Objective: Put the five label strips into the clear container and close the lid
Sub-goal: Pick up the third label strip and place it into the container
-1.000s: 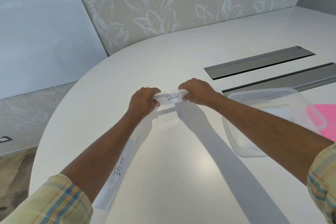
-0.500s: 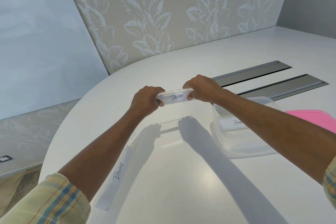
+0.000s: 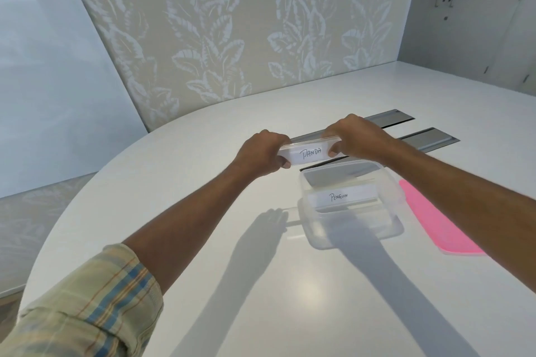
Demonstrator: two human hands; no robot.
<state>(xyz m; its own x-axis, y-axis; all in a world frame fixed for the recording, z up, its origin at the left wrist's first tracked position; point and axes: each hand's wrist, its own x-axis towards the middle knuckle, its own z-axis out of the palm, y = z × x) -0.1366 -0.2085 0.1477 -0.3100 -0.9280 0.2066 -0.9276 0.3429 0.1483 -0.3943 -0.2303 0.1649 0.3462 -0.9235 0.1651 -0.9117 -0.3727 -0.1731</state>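
Observation:
A white label strip marked PANDA (image 3: 309, 152) is held level in the air by both ends, my left hand (image 3: 261, 155) gripping its left end and my right hand (image 3: 352, 136) its right end. It hovers just beyond and left of the clear container (image 3: 324, 236), which stands open on the white table. Inside the container lies a strip marked PENGUIN (image 3: 342, 197), with at least one more strip partly seen behind it. The pink lid (image 3: 435, 223) lies flat to the right of the container.
Two grey metal slots (image 3: 429, 138) are set into the table (image 3: 203, 240) behind my hands. A leaf-patterned wall panel (image 3: 232, 38) rises at the table's far edge. My left forearm crosses the table's near left part.
Both hands have lifted the PANDA strip off the table and carried it right, toward the container. The view has swung right, so the BEAR strip by my left arm is out of sight.

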